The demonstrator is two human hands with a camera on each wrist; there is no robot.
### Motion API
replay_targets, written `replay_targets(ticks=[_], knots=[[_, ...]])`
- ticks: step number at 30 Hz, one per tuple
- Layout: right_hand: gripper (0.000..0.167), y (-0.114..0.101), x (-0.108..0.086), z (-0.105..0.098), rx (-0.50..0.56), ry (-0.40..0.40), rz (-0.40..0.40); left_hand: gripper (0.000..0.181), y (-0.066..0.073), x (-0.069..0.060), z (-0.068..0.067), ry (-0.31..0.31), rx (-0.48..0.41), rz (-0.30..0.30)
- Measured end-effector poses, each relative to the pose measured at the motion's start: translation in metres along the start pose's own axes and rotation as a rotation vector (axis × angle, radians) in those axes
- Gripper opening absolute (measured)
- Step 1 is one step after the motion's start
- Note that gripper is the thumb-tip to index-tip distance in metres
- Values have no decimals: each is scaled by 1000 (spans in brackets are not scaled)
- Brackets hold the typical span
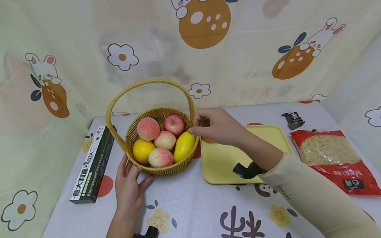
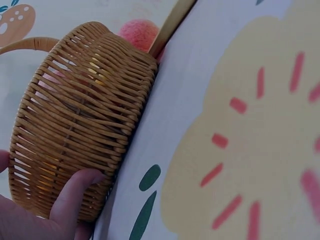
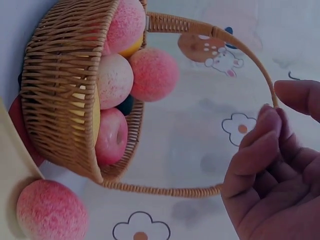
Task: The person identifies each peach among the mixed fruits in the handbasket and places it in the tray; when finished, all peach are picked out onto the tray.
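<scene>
A wicker basket (image 1: 172,170) with a tall arched handle holds several fruits: a red apple (image 1: 174,125), peaches (image 1: 148,128), an orange (image 1: 143,151) and a yellow mango (image 1: 185,146). My left hand (image 1: 128,187) rests against the basket's lower left side; its thumb touches the weave in the left wrist view. Over the basket's right rim, my right hand (image 1: 219,126) hovers with loosely bent fingers. Nothing shows between those fingers, and the handle passes behind them in the right wrist view. Another peach (image 3: 52,210) lies on the yellow tray (image 1: 244,167), mostly hidden by the right hand in the head view.
Left of the basket lies a dark pasta box (image 1: 93,166). Beyond the tray on the right are a red bag of pasta (image 1: 336,159) and a small black packet (image 1: 293,120). A patterned curtain (image 1: 149,25) hangs behind the table.
</scene>
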State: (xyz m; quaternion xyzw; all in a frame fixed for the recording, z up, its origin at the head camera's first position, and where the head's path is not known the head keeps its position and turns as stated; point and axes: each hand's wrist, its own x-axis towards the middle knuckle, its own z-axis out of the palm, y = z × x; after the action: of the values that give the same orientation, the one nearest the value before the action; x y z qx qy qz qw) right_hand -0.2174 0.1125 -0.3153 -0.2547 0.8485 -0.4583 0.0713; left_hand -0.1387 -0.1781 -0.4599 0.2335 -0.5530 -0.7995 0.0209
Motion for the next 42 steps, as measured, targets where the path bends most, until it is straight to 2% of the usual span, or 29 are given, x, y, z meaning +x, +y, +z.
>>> replay_targets(ticks=[4,12,18,22,29,42], knots=[[17,-5,16,10,-40,-47,-18,75,1,-2,-1,-7,-3,-5],[52,-11,45,21,-112,-170,50,75,2,-3,0,-14,-1,-11],[77,-10,69,30,-144,-225,66,76,2,-2,0,-14,0,-18],[88,-12,83,38,-147,-252,67,75,2,-2,1,-12,-4,-12],[90,-11,107,56,-163,-267,55,76,2,-2,-1,-11,-3,-10],[89,-9,134,79,-227,-281,53,77,4,-2,-1,-19,-8,-10]])
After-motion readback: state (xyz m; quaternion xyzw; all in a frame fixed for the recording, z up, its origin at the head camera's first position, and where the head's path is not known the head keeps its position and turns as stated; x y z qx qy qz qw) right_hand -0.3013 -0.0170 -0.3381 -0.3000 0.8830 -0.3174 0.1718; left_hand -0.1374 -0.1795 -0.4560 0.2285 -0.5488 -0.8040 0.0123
